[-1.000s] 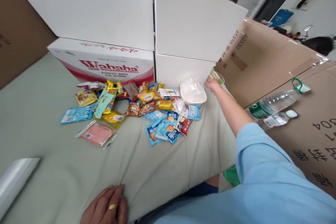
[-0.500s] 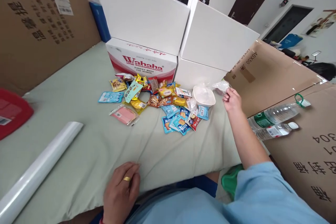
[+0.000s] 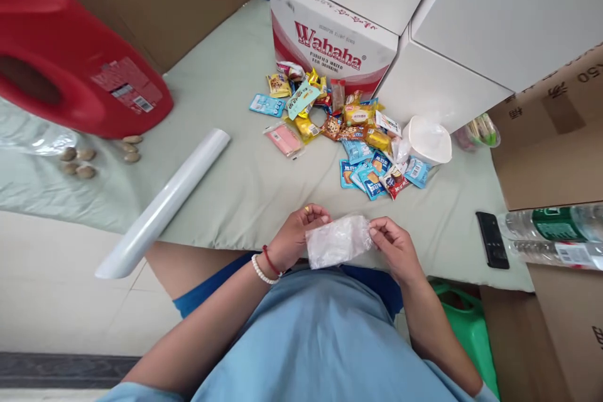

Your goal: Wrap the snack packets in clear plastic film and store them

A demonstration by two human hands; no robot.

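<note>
A crumpled clear plastic bag point(image 3: 338, 242) is stretched sideways just above the table's front edge, in front of my body. My right hand point(image 3: 394, 247) pinches its right end between thumb and fingers. At its left end, my left hand point(image 3: 301, 233) has its fingers curled and closed on the bag's upper corner; part of that hold is hidden. Beyond the hands lie blue snack packets point(image 3: 372, 177), a red-and-white packet point(image 3: 394, 181) and a pink packet point(image 3: 284, 138). A white bowl point(image 3: 428, 141) stands behind them.
A white plastic roll point(image 3: 164, 201) lies at left, near a red jug point(image 3: 89, 63) and several brown nuts point(image 3: 85, 172). The Wahaba carton point(image 3: 330, 44) backs the snacks. At right are a black phone point(image 3: 492, 240), water bottles point(image 3: 560, 224) and a plastic tub point(image 3: 483, 132).
My right hand has brought the plastic bag from beside the bowl back to my body. My left hand has moved to its left end. The view has tilted downward and shifted left.
</note>
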